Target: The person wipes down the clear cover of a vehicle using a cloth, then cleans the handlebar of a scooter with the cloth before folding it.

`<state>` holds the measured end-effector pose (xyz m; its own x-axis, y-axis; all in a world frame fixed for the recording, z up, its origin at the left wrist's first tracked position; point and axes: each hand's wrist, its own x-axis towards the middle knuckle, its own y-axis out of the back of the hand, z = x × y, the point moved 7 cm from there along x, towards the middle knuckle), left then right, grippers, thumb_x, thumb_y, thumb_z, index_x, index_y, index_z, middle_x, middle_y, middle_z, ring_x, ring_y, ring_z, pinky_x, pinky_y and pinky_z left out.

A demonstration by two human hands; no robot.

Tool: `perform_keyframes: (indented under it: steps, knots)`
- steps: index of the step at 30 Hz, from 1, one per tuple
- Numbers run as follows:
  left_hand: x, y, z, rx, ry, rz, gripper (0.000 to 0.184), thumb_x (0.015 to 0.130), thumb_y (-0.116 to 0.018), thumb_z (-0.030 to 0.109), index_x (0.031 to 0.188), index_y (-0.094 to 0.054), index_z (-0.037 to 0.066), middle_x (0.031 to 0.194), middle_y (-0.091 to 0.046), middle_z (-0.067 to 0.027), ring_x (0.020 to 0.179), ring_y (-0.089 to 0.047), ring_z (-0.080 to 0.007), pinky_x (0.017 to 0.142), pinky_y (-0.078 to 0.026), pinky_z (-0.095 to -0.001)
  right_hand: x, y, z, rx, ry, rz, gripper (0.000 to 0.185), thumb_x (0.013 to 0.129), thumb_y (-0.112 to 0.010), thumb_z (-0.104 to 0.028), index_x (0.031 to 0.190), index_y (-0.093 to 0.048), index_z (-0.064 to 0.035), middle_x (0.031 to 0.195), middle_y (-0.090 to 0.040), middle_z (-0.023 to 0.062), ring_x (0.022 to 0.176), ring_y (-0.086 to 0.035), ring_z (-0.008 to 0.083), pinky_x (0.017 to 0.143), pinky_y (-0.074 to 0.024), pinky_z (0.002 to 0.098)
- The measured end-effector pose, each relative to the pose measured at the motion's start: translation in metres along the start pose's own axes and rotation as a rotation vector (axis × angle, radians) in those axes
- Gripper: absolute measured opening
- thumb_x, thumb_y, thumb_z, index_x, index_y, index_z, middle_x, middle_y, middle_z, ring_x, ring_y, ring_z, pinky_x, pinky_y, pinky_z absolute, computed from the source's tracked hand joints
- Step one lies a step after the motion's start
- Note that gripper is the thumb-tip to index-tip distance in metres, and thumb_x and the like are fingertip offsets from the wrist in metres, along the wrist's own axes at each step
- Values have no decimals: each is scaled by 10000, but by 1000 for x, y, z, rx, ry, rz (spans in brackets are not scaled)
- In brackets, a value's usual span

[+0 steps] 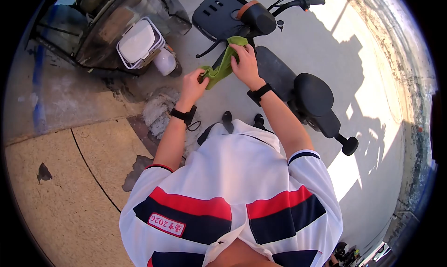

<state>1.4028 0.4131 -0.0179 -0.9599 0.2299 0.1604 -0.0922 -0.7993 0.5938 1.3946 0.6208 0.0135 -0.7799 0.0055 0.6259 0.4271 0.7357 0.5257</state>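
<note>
A green cloth is stretched at a slant between my two hands. My left hand is closed on its lower left end. My right hand grips the upper right part, fingers bent over the fabric. Just beyond the cloth stands an electric scooter, with a dark front basket, a rounded black headlight housing and a black saddle. The cloth hangs in front of the scooter's steering column; whether it touches the scooter, I cannot tell. Black bands circle both wrists.
At upper left is a vehicle with a clear cover; a white lidded basket and a white rounded object are beside it. A handlebar grip juts out at upper right. A wall runs along the right.
</note>
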Motion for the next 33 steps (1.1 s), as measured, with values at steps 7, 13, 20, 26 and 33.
perform_keyframes:
  steps: [7, 13, 20, 26, 33]
  knots:
    - [2, 18, -14, -85, -37, 137, 223, 800, -721, 70, 987, -630, -11, 852, -675, -151, 717, -670, -269, 639, -520, -357, -12, -14, -12, 14, -18, -71, 332, 779, -633, 2, 1100, -620, -83, 1090, -655, 106, 1063, -525, 376, 925, -466, 431]
    - [24, 12, 15, -82, -224, 157, 261, 849, -640, 26, 1108, -607, 23, 1046, -663, -173, 951, -651, -332, 811, -509, -386, -21, -19, -20, 114, -83, -81, 312, 756, -627, 28, 1051, -610, -70, 1042, -639, 115, 1025, -540, 345, 890, -473, 415]
    - [44, -32, 54, -108, -299, -112, 343, 866, -598, 7, 1206, -576, 41, 1139, -634, -199, 1075, -601, -396, 898, -483, -436, -53, -13, -8, 41, -189, -195, 294, 766, -602, 35, 1049, -549, -26, 998, -599, 172, 925, -583, 380, 789, -498, 418]
    - [36, -58, 44, 184, -547, -180, 450, 823, -633, -14, 1260, -570, 75, 1260, -583, -186, 1245, -484, -422, 1011, -427, -467, -68, 20, 5, -23, -294, 13, 241, 800, -590, 41, 1027, -565, -36, 998, -606, 153, 771, -618, 361, 686, -513, 394]
    - [25, -45, 44, 192, -455, -165, 470, 815, -639, -18, 1270, -566, 72, 1288, -560, -184, 1219, -504, -397, 985, -446, -447, -59, 43, 19, 4, -337, 133, 203, 832, -582, 28, 1018, -570, -54, 967, -608, 126, 830, -619, 356, 707, -516, 408]
